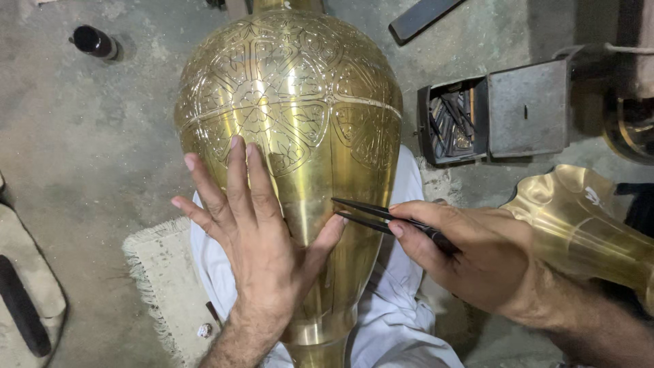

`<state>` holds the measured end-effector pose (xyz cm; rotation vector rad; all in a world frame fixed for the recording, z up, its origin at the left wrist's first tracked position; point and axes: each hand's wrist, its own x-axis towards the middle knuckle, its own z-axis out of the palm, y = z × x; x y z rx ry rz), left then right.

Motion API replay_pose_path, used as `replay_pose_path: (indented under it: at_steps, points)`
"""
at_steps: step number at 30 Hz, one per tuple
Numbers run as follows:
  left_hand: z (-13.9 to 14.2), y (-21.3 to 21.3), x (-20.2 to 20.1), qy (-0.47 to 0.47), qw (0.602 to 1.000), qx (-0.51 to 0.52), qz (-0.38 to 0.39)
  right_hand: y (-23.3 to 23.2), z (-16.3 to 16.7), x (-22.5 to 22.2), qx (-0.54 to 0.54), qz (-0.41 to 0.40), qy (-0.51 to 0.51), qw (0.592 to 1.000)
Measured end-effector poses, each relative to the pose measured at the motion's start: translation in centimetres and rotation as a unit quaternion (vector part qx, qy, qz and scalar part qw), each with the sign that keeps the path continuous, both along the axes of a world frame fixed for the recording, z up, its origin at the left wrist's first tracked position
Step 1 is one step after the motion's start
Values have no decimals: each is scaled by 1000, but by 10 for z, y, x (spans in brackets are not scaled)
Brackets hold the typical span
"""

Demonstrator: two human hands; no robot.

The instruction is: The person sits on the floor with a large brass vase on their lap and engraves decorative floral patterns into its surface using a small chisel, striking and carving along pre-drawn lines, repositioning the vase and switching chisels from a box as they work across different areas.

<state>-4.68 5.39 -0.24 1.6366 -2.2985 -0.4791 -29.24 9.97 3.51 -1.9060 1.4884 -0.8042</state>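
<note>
Big brass vase (300,123) lay across the person's lap on white cloth (388,320), neck toward the body, engraved belly pointing away; lower half was plain w/ faint scribed lines. Left hand (255,238) was pressed flat on the plain band, fingers spread, thumb out to the right, prob. to keep the round body from rolling. Right hand (470,252) was pinched around a dark two-legged tool (381,217), likely dividers, legs a little apart, tips touching the brass just beside the left thumb. Low grip near the legs looked meant for control. Fringed mat (160,272) underneath. Open metal box of tools (453,123) sat near, right side, within reach. Second brass piece (586,225) by the right forearm. Dark bottle (94,42) well apart, far left.
</note>
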Motion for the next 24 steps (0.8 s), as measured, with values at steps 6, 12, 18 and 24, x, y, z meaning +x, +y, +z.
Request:
replay_pose_path:
  at_steps: [6,12,18,24]
  points:
    - [0,0,0,5,1000,1,-4,-3,4,4,-22,-21,64,997]
    - [-1,-2,0,16,1000,-3,-8,-7,6,6,-22,-23,75,997]
    - [-3,-1,1,22,1000,-11,-3,-7,9,7,-22,-17,76,997]
    - [-8,-2,2,21,1000,-19,-2,-6,7,7,-34,-1,57,998]
